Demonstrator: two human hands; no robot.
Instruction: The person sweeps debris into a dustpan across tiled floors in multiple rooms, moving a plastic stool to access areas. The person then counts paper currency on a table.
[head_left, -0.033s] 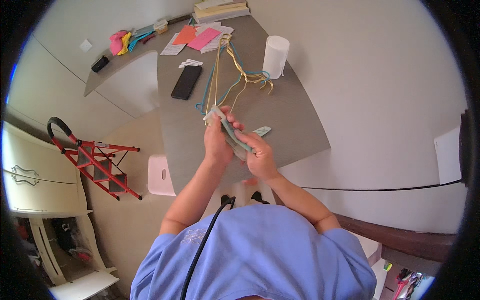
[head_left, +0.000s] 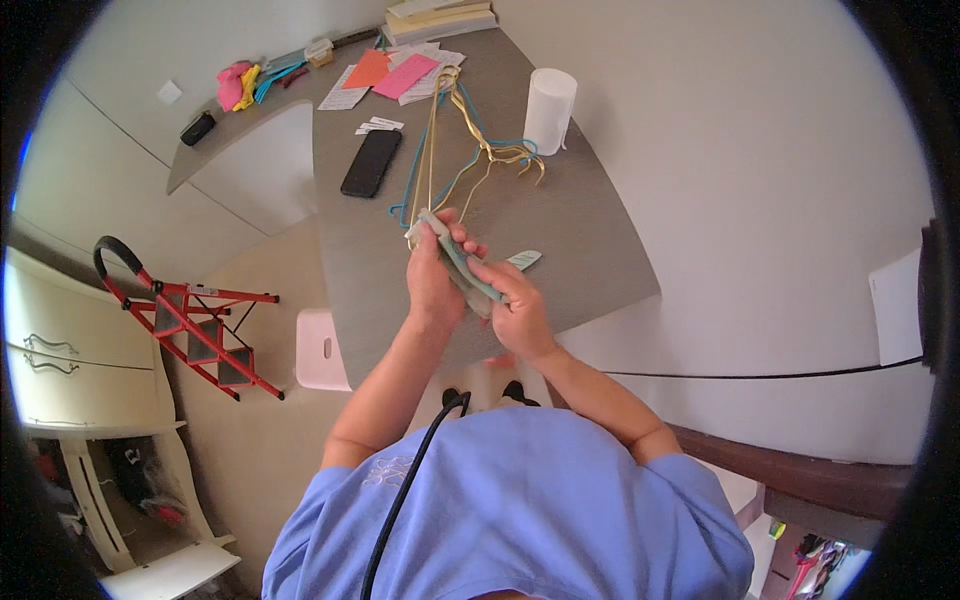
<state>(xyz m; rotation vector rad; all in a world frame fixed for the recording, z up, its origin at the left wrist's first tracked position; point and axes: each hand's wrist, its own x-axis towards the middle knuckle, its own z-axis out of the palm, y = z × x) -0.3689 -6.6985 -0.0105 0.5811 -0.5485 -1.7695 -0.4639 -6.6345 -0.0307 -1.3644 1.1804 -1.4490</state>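
both my hands hold a small folded grey-green cloth over the grey table. left hand wrapped round its upper end, right hand pinching the lower end. wire hangers lie just beyond, black phone to the left, white roll farther back.

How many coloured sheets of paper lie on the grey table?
2: an orange sheet and a pink sheet, side by side at the far end among white papers; others may lie hidden underneath.
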